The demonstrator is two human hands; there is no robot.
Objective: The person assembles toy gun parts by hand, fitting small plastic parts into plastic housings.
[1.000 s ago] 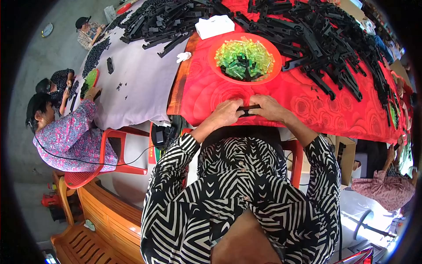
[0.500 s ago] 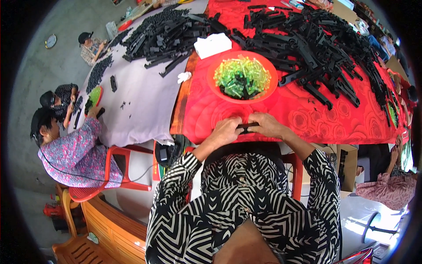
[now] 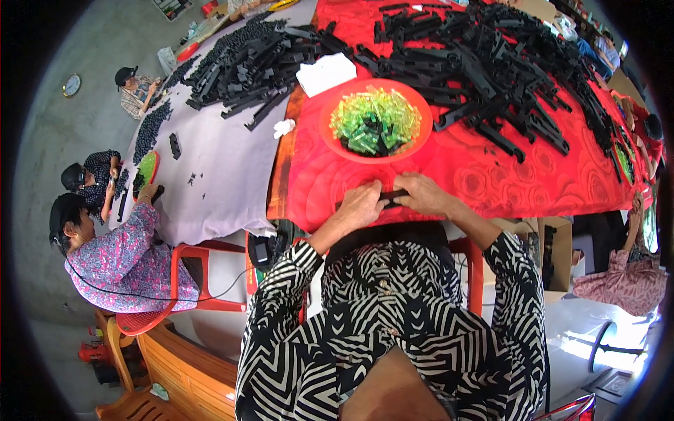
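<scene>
My left hand (image 3: 359, 205) and my right hand (image 3: 423, 194) meet at the near edge of the red tablecloth (image 3: 463, 168). Both grip one long black plastic part (image 3: 391, 196) between them, each hand closed on one end. Just beyond the hands sits a round red tray (image 3: 330, 130) filled with small green translucent pieces (image 3: 375, 119) and a few black bits. A big heap of black plastic strips (image 3: 505, 77) covers the far right of the table. My sleeves are black and white zigzag.
A second heap of black parts (image 3: 246, 63) lies on the grey cloth (image 3: 210, 175) to the left, with white paper (image 3: 325, 73) beside it. A person in a floral top (image 3: 119, 256) sits on a red chair (image 3: 193, 281) at left; other people work further along.
The view has shifted so the table and tray sit a little lower and closer. My hands stay together on the black part at the table edge.
</scene>
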